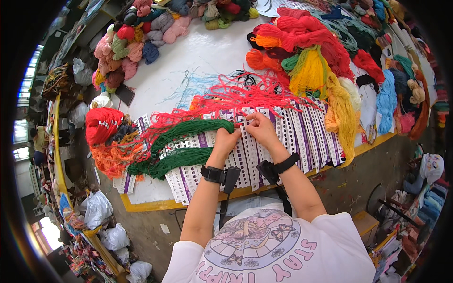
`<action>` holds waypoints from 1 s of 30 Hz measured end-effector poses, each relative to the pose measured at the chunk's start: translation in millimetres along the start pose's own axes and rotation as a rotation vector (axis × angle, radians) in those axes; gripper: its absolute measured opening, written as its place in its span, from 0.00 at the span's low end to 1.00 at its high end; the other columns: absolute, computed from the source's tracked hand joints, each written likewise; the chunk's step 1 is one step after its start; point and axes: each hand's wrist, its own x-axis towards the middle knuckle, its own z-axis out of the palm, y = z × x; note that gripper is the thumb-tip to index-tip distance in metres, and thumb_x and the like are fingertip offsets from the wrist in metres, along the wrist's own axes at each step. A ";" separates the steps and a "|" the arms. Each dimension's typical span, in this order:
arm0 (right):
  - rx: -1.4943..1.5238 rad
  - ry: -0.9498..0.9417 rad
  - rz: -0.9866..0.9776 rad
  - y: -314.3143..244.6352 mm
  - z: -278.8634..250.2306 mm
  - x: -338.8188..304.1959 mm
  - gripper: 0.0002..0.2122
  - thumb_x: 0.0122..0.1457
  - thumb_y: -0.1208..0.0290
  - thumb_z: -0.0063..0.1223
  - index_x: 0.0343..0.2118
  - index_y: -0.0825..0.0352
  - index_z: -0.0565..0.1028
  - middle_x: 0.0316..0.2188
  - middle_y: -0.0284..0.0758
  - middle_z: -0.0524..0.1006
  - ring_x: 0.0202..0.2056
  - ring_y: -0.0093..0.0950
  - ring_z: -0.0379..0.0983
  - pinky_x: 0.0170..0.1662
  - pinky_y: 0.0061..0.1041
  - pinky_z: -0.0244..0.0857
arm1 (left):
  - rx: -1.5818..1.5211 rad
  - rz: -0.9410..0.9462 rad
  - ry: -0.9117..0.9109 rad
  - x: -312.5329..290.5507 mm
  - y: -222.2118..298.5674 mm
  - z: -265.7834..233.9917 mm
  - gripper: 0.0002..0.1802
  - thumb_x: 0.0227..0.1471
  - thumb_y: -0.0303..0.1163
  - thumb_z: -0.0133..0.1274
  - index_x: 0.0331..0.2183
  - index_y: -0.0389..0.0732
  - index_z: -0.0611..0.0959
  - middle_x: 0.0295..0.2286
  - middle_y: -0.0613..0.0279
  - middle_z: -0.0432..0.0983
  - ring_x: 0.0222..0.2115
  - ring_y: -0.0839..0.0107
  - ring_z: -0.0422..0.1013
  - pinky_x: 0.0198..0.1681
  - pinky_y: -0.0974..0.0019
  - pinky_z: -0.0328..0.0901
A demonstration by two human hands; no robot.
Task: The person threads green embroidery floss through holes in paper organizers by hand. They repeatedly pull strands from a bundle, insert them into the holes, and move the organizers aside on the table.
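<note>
Long white cards with punched holes (286,134), some with purple strips, lie in a row along the table's front. My left hand (226,140) is closed at the right end of a dark green yarn hank (188,128), which trails left across the cards. Just right of it, my right hand (261,129) is pinched over the cards; whatever is between its fingertips is too small to make out. A second green yarn bundle (177,160) lies nearer me. Loose red strands (226,100) spread over the cards' far ends.
A big heap of red yarn (309,35) and yellow hanks (342,113) sits at the right. Red-orange yarn (104,125) lies at the left end. More coloured bundles (127,49) line the far left of the white table (198,52), beside a dark phone-like slab (125,94).
</note>
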 end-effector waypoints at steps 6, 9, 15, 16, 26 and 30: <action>0.013 -0.029 0.053 -0.7 -7.1 1.6 0.14 0.41 0.77 0.52 0.34 0.70 0.70 0.18 0.30 0.72 0.21 0.18 0.68 0.25 0.18 0.61 | -0.127 0.011 -0.033 2.4 -1.1 1.6 0.10 0.42 0.27 0.51 0.30 0.33 0.78 0.15 0.68 0.68 0.10 0.80 0.60 0.10 0.76 0.55; 0.035 -0.045 0.028 1.8 -3.3 3.9 0.14 0.41 0.76 0.53 0.34 0.70 0.70 0.18 0.30 0.72 0.21 0.18 0.68 0.25 0.18 0.61 | -0.121 -0.013 -0.024 2.1 0.0 4.1 0.11 0.42 0.28 0.52 0.31 0.34 0.78 0.15 0.68 0.68 0.11 0.81 0.60 0.10 0.76 0.55; 0.057 -0.006 0.035 1.8 -7.7 1.2 0.14 0.41 0.76 0.53 0.34 0.70 0.70 0.18 0.30 0.73 0.21 0.17 0.67 0.25 0.17 0.61 | -0.569 0.053 -0.074 -3.5 14.2 -14.5 0.09 0.42 0.33 0.50 0.22 0.36 0.74 0.10 0.72 0.60 0.08 0.82 0.52 0.11 0.76 0.51; 0.067 0.005 0.049 0.7 -9.9 0.0 0.14 0.42 0.76 0.53 0.34 0.70 0.69 0.19 0.30 0.73 0.21 0.17 0.67 0.25 0.17 0.60 | -0.771 -0.037 -0.131 -5.3 15.5 -20.7 0.09 0.42 0.33 0.50 0.23 0.36 0.74 0.12 0.70 0.62 0.09 0.83 0.51 0.11 0.75 0.50; -0.038 0.256 -0.014 23.1 4.8 5.9 0.11 0.45 0.73 0.50 0.33 0.69 0.70 0.17 0.31 0.72 0.20 0.21 0.68 0.25 0.21 0.62 | 0.108 -0.076 0.337 5.5 15.5 -73.8 0.13 0.46 0.39 0.51 0.21 0.38 0.77 0.15 0.71 0.67 0.16 0.77 0.64 0.17 0.72 0.58; -0.106 0.260 -0.056 21.3 24.7 4.4 0.11 0.45 0.70 0.51 0.33 0.68 0.71 0.17 0.32 0.73 0.21 0.24 0.70 0.26 0.24 0.63 | -0.526 0.311 0.915 -22.1 -13.0 -243.7 0.16 0.51 0.40 0.44 0.27 0.35 0.76 0.18 0.67 0.68 0.13 0.83 0.58 0.13 0.77 0.57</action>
